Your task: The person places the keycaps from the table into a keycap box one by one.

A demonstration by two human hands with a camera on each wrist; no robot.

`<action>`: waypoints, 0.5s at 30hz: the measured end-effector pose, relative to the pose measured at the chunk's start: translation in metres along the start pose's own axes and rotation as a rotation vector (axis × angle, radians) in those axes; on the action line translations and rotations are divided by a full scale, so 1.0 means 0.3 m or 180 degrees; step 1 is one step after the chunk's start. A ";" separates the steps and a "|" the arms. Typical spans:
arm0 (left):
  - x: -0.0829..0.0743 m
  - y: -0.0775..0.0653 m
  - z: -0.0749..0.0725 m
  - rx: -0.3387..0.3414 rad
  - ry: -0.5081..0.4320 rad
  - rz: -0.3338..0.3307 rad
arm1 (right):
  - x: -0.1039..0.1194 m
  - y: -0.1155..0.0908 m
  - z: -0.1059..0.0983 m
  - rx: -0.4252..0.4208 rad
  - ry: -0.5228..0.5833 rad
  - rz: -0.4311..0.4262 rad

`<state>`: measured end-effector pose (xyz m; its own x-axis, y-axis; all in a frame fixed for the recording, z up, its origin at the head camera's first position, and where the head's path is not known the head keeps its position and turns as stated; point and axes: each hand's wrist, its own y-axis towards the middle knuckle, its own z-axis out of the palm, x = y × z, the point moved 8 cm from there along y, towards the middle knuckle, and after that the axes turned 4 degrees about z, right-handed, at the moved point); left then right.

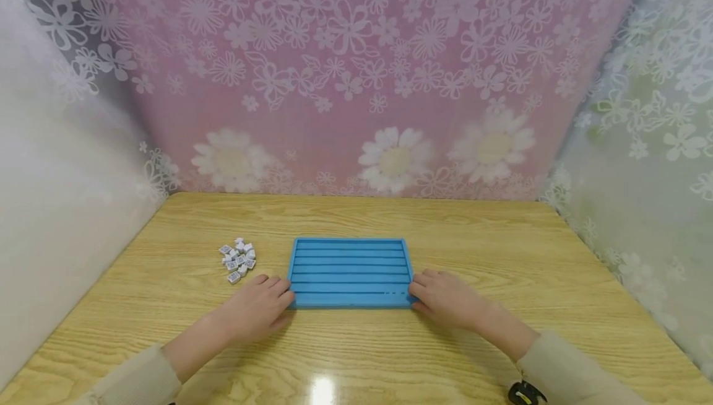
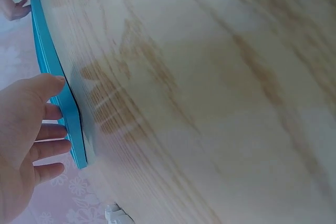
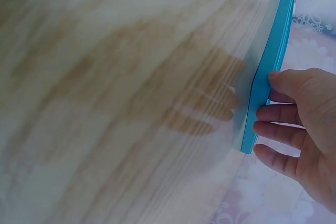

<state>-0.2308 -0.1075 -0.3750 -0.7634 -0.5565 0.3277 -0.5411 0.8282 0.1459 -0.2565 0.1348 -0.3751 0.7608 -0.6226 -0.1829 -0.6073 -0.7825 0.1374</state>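
Note:
A shallow blue tray (image 1: 351, 274) with raised parallel ridges lies flat on the table. My left hand (image 1: 257, 307) holds it by its near left corner, and my right hand (image 1: 450, 300) holds the near right corner. In the left wrist view, the thumb lies against the tray's front wall (image 2: 76, 135), with the other fingers by its side. The right wrist view gives a mirrored picture: thumb on the blue front wall (image 3: 262, 85), fingers spread beside the end. Left of the tray sits a loose heap of small white tiles (image 1: 241, 260), some with dark printed marks.
The wood-grain table (image 1: 356, 349) reaches back to a pink flowered curtain (image 1: 334, 114). Pale flowered sheets hang along the left and right sides. A black strapped device (image 1: 526, 392) shows at the right sleeve.

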 end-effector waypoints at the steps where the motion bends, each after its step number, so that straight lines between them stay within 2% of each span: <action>1: -0.001 -0.002 0.000 0.0002 0.0006 0.0010 | 0.004 -0.002 -0.002 -0.0007 -0.0002 -0.0014; 8: -0.011 -0.018 -0.002 -0.0050 0.0031 0.0073 | 0.017 -0.010 -0.002 0.0008 -0.0002 -0.0029; 15: -0.007 -0.026 -0.008 -0.0038 0.0007 0.0044 | 0.030 -0.010 -0.002 -0.0108 -0.0080 -0.0121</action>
<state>-0.2239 -0.1126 -0.3746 -0.7700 -0.5448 0.3320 -0.5261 0.8366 0.1526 -0.2476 0.1316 -0.3764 0.7770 -0.5924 -0.2129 -0.5696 -0.8056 0.1629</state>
